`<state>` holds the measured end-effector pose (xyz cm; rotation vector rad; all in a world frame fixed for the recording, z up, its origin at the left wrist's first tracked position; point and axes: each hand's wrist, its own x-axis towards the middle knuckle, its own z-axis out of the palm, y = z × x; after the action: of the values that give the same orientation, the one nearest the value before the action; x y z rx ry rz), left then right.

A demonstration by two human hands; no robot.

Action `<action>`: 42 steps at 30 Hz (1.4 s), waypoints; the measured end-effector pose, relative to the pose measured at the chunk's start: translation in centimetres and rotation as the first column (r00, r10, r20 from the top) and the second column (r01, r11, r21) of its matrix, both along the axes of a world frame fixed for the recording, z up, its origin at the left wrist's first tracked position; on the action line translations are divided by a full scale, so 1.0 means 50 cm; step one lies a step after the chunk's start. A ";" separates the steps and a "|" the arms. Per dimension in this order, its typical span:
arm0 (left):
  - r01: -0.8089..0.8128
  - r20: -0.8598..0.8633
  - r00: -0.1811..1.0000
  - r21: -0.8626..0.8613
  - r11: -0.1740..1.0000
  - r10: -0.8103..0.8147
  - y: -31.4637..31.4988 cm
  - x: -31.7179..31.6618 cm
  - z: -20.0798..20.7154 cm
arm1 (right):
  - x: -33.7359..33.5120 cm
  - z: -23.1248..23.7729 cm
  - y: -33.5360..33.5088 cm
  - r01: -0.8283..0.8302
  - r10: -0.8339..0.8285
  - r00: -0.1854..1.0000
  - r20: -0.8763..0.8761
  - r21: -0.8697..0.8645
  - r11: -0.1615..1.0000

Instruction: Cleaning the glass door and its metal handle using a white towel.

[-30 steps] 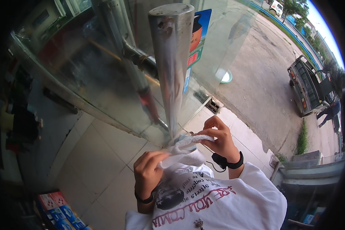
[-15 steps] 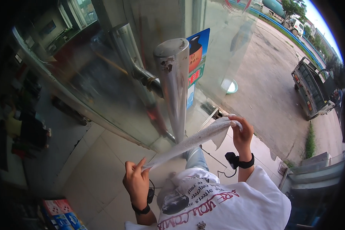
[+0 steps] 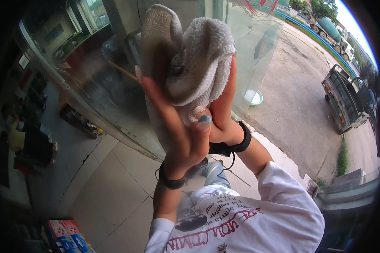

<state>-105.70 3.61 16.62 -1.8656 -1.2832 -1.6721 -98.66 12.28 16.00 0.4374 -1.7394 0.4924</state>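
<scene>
A bunched white towel (image 3: pixel 204 52) is raised in front of me, folded over at its top. Both of my hands clasp it from below, wrists close together. My left hand (image 3: pixel 177 130) presses its palm side to the cloth, with the thumb near the other hand. On the other side, my right hand (image 3: pixel 223 105) cups the towel; most of its fingers are behind the fabric. The metal post is covered by the towel and hands, and a small dark patch shows in the fold. Whether the cloth touches the post I cannot tell.
Glass door panels (image 3: pixel 101 80) stand ahead and to the left. Outside on the right are a parked cargo tricycle (image 3: pixel 344 99) and a basin (image 3: pixel 255 98). A seated person (image 3: pixel 27 139) is indoors at far left. Colourful boxes (image 3: pixel 67 236) sit at lower left, on tiled floor (image 3: pixel 118 181).
The towel was stretched low between my spread hands, below the metal post's top. Now both hands have come together and up, with the towel bunched between them, hiding the post.
</scene>
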 end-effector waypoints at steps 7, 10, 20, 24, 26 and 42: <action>0.038 0.292 0.956 0.002 0.999 -0.037 0.016 0.018 -0.191 | -0.002 -0.126 -0.012 -0.121 0.244 0.947 0.208 -0.475 0.871; 0.243 0.351 0.929 -0.340 0.908 -0.117 -0.006 -0.005 -0.329 | 0.013 -0.239 -0.011 0.149 0.001 0.924 0.383 -0.363 0.920; 0.154 0.308 0.951 -0.436 0.887 -0.014 -0.037 0.001 -0.619 | 0.089 -0.616 -0.037 0.242 0.220 0.558 0.800 -0.411 0.879; 0.087 0.207 0.977 -0.583 0.808 0.043 -0.059 0.005 -0.695 | 0.100 -0.672 -0.047 0.306 0.145 0.505 0.851 -0.334 0.892; 0.055 0.143 0.989 -0.623 0.780 0.044 -0.067 0.006 -0.718 | 0.108 -0.674 -0.045 0.320 0.169 0.443 0.881 -0.331 0.888; 0.146 0.162 0.982 -0.352 0.924 -0.094 -0.022 -0.003 -0.438 | 0.054 -0.405 -0.021 0.186 0.079 0.781 0.620 -0.351 0.918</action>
<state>-105.83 2.51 -5.28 -2.0995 -1.6639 -1.7514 -95.97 11.22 -4.23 -0.0982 -2.2068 1.0133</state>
